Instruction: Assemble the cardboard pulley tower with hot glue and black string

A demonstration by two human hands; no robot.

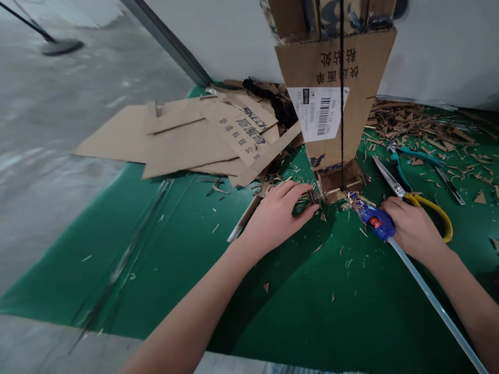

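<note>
My right hand (407, 223) is wrapped around a blue hot glue gun (376, 221) with an orange part on its side. A long clear glue stick (432, 301) runs out of its back, and cardboard scraps cling about its nozzle. In front of me a tall cardboard structure (358, 88) with a white shipping label (319, 114) stands upright, a black cord (342, 104) running down its front. My left hand (278, 210) is at the lower left corner of its base, thumb and fingers closed around a small dark brownish piece too unclear to name.
Yellow-handled scissors (429, 208) and teal-handled pliers (421, 153) lie to the right. Flat cardboard sheets (187, 135) are piled at the left, and cardboard shreds (413, 122) heap along the wall. Small scraps dot the green mat (163, 275).
</note>
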